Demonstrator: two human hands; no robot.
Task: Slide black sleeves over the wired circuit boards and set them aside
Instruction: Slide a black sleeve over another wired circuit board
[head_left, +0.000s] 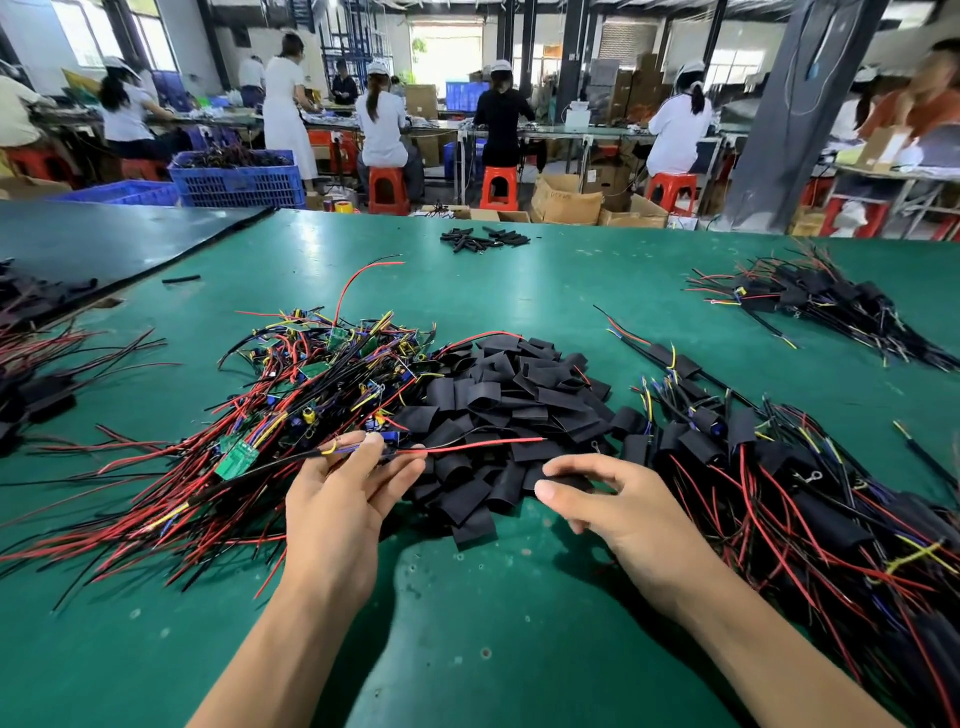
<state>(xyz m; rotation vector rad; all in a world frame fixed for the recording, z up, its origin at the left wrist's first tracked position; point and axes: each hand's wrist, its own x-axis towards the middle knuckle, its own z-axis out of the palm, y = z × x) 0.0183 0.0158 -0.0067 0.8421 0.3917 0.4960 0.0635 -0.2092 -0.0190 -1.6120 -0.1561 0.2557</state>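
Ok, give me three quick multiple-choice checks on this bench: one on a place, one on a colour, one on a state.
1. The big loose sleeve pile lies: A in a blue crate; B between the bare-board heap and the sleeved heap; C on the floor.
2. The circuit boards are: A white; B green; C orange.
3. The left hand: A is empty; B holds a sleeve; C holds a board's wires.
B, heaps flank it; B, green shows among wires; C, its fingers pinch them.
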